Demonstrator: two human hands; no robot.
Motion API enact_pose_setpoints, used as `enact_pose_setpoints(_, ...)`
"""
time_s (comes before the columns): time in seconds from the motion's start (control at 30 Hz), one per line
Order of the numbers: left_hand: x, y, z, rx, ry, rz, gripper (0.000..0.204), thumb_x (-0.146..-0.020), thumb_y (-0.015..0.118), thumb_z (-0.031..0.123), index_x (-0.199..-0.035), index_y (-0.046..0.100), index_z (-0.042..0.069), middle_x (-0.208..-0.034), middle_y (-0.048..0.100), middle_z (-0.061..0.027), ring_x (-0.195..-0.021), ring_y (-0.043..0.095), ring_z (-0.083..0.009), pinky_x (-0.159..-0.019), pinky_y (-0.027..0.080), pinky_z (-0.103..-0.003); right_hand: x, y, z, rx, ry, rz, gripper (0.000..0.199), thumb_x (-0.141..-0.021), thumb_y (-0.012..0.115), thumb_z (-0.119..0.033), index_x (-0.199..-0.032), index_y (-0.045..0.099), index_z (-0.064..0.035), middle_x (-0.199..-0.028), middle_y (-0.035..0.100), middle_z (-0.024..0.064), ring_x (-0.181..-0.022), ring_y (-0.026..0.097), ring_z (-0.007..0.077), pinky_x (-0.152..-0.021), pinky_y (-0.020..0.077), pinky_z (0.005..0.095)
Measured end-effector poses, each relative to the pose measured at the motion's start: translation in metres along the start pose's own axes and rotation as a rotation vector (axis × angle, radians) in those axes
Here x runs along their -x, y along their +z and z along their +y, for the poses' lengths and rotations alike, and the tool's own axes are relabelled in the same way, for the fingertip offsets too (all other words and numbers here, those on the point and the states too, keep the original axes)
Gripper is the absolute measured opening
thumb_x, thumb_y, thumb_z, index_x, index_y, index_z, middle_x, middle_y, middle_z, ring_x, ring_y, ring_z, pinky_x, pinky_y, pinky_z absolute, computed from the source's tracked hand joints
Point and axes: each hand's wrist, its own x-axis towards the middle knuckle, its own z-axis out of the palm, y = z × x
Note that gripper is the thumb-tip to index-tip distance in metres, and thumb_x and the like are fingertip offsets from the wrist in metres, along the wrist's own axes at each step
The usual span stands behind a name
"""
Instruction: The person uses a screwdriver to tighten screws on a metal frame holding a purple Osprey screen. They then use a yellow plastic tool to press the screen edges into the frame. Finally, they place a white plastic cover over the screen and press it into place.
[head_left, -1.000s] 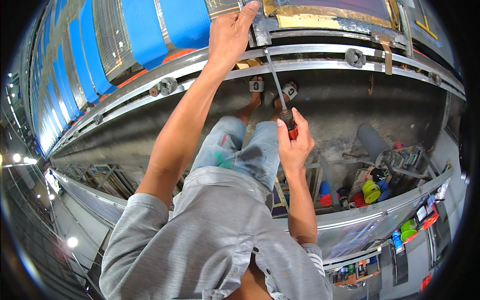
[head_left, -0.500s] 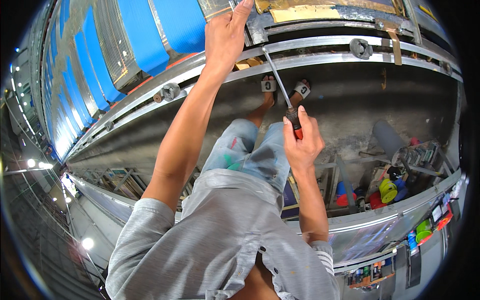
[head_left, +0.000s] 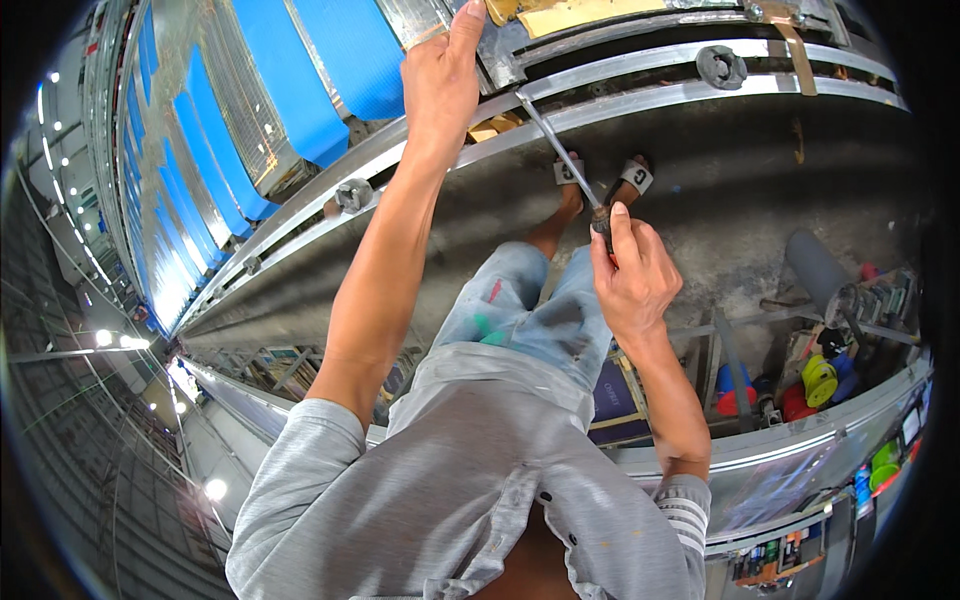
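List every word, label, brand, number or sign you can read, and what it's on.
White sandals: one dark character on each, not copied here.
Purple panel: small pale lettering, not copied here.
Screwdriver: no readable text.
Lower-right small items: too small to read.

Near one long steel-shafted screwdriver point(head_left: 548, 135), there are two bare hands point(head_left: 638, 270); below it, two white-strapped slippers point(head_left: 639, 179); to its right, one dark grey cylindrical roll point(head_left: 815, 265).

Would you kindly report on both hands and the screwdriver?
Right hand gripping screwdriver. Left hand at machine frame. Tip near metal rail, contact unclear. Nothing covering shaft.
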Motion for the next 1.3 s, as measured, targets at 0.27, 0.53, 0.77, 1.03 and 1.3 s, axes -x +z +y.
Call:
enact_pose_setpoints(0.27, 0.001, 0.003, 0.004, 0.007, 0.025, -0.018, 0.067, -0.099, 0.057, 0.058, -0.056, 0.034, 0.012, -0.056, 0.025, 0.0054, -0.056, 0.023, -0.0088, -0.050, 0.020, -0.033, -0.009, -0.004, 0.022, -0.435, 0.199, -0.121, 0.040, -0.080, 0.080, -0.009, -0.117, 0.068, -0.0034, -0.078, 0.063, 0.0075, -0.058, 0.061, 0.0212, -0.054, 0.0499, 0.0335)
enact_pose_setpoints(0.53, 0.002, 0.009, 0.006, 0.031, -0.002, 0.006, 0.065, -0.099, 0.055, 0.059, -0.059, 0.029, 0.016, -0.058, 0.020, 0.0066, -0.057, 0.019, -0.0086, -0.051, 0.017, -0.033, -0.024, -0.033, 0.016, -1.019, 0.690, -0.455, 0.030, -0.085, 0.075, -0.005, -0.113, 0.064, 0.0021, -0.076, 0.066, 0.0043, -0.058, 0.058, 0.0077, -0.051, 0.0450, 0.0260)
enact_pose_setpoints(0.77, 0.002, 0.010, 0.016, -0.037, -0.008, 0.011, 0.069, -0.101, 0.053, 0.059, -0.060, 0.040, 0.004, -0.055, 0.032, 0.0007, -0.058, 0.029, -0.0135, -0.053, 0.026, -0.037, -0.021, -0.034, -0.003, -1.078, 0.745, -0.385, 0.032, -0.088, 0.074, -0.004, -0.115, 0.060, 0.0045, -0.082, 0.070, 0.0108, -0.065, 0.064, 0.0100, -0.058, 0.0501, 0.0243)
enact_pose_setpoints(1.03, 0.029, 0.025, 0.039, 0.001, 0.106, -0.044, 0.066, -0.104, 0.055, 0.046, -0.063, 0.045, -0.004, -0.057, 0.037, -0.0025, -0.060, 0.031, -0.0131, -0.055, 0.030, -0.037, 0.004, -0.051, -0.032, -0.873, 0.919, -0.218, 0.038, -0.081, 0.082, -0.004, -0.108, 0.056, 0.0017, -0.089, 0.071, 0.0102, -0.078, 0.064, 0.0090, -0.068, 0.0521, 0.0241)
enact_pose_setpoints(1.3, 0.022, 0.026, 0.063, -0.296, 0.083, 0.009, 0.064, -0.080, 0.082, 0.049, -0.086, 0.063, -0.011, -0.081, 0.059, -0.0150, -0.090, 0.056, -0.0165, -0.070, 0.048, -0.032, 0.001, -0.084, 0.009, -0.774, 0.686, -0.305, 0.036, -0.077, 0.080, -0.001, -0.106, 0.060, 0.0017, -0.088, 0.067, 0.0121, -0.075, 0.063, 0.0165, -0.069, 0.0512, 0.0275)
